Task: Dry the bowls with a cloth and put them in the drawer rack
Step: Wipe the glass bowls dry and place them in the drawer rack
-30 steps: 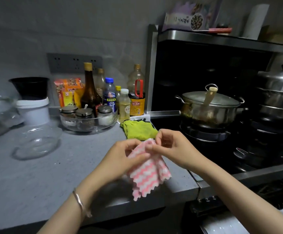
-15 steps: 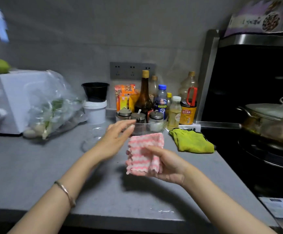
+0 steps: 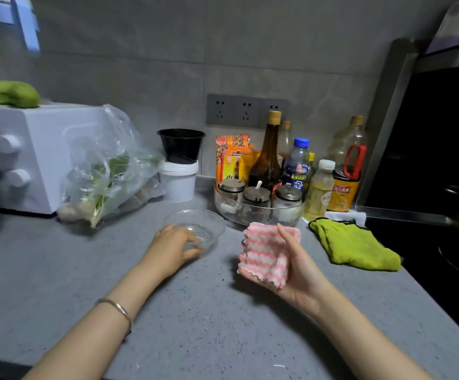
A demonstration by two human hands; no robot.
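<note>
The left hand [image 3: 172, 249] gripped the near rim of the glass bowl [image 3: 205, 223], which sat on the grey counter [image 3: 195, 311]. The right hand [image 3: 302, 275], palm up, held the folded pink-striped cloth [image 3: 266, 250] under its thumb, beside a green rag [image 3: 351, 245].

A clear, glossy glass bowl [image 3: 203, 229] is being gripped by the left hand [image 3: 172, 248] on a matt, finely speckled grey counter [image 3: 209, 311], while a soft, fleecy pink-and-white cloth [image 3: 264, 250] with wavy ribs is being held in the right hand [image 3: 302, 275]. Light is being caught by the crinkled clear plastic bag [image 3: 107, 165], the smooth white plastic tub [image 3: 179, 181] and the shiny metal lids [image 3: 257, 193]. A matt green cloth [image 3: 351, 248] is being carried by the same counter.
</note>
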